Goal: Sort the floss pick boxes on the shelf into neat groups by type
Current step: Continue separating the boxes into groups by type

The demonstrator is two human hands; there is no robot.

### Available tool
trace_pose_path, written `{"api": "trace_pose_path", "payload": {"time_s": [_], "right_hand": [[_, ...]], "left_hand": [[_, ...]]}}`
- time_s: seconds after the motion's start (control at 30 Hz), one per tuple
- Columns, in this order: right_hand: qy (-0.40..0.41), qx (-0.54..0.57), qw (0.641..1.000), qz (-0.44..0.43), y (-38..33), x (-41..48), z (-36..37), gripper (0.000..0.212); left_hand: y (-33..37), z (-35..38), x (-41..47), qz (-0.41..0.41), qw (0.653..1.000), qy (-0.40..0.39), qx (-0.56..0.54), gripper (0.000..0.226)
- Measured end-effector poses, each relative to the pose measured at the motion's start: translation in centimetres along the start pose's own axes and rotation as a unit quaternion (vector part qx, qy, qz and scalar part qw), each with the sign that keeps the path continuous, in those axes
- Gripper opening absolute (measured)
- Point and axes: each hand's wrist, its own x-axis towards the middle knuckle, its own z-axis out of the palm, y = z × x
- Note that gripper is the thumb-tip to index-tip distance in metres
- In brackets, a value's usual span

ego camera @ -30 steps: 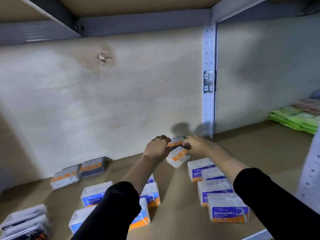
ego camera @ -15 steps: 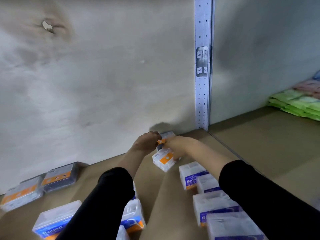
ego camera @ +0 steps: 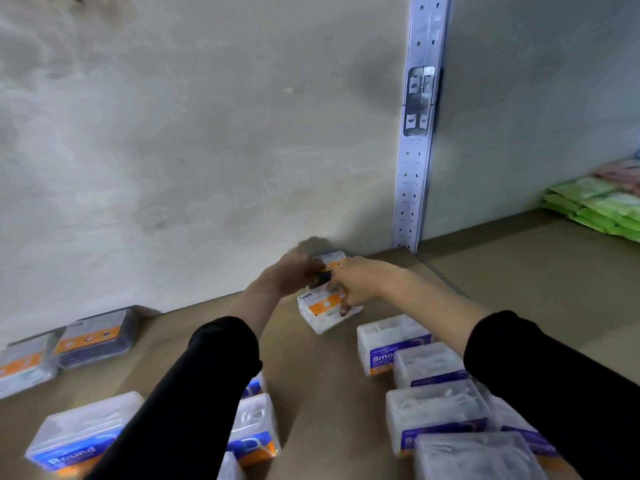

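A brown board shelf (ego camera: pixel 322 375) meets a pale, smudged wall. As half a second ago, your right hand (ego camera: pixel 356 282) grips a clear, orange-banded box (ego camera: pixel 322 306) near the back. Your left hand (ego camera: pixel 289 275) curls at a second box (ego camera: pixel 336 258) against the wall, its grip unclear. Bare board runs between the blue-labelled boxes (ego camera: pixel 74 441) and the purple-labelled boxes (ego camera: pixel 391 344).

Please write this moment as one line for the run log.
left hand: at rear orange-label box, grip unclear | right hand: holds near orange-label box | shelf: sorting unfinished

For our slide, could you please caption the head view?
Right hand grips orange-labelled floss pick box far back on the shelf, left hand beside it; blue Round boxes left, purple Smooth boxes right.
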Motion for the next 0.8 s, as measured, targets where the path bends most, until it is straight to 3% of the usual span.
{"api": "trace_pose_path", "payload": {"time_s": [0.07,0.13,0.2,0.37,0.53,0.7,0.8], "right_hand": [[-0.009,0.003,1.0,-0.003,-0.2,0.0,-0.8,0.044],[-0.021,0.033,0.999,0.002,-0.1,-0.1,-1.7,0.039],[-0.034,0.084,0.996,0.023,0.2,-0.2,-2.3,0.037],[-0.021,0.168,0.982,0.079,1.0,-0.2,-1.7,0.038],[-0.005,0.223,0.97,0.094,1.0,-1.1,-1.4,0.043],[0.021,0.161,0.982,0.099,-0.2,-1.0,-0.7,0.051],[0.049,0.172,0.978,0.109,-0.6,-1.1,-0.6,0.046]], "left_hand": [[-0.5,-0.3,0.1,-0.001,0.999,-0.008,-0.034,0.042],[-1.4,-0.9,-0.2,0.04,0.999,0.012,0.018,0.031],[-2.5,-1.9,-0.7,0.024,0.999,0.015,0.02,0.017],[-4.2,-3.4,-0.9,-0.032,0.998,-0.048,0.015,0.024],[-4.2,-2.5,-0.9,-0.026,1.0,0.006,-0.01,0.037],[-4.3,-1.3,-1.7,-0.033,0.998,0.052,-0.03,0.055],[-4.0,-1.3,-2.2,-0.045,0.997,0.065,0.005,0.048]]}}
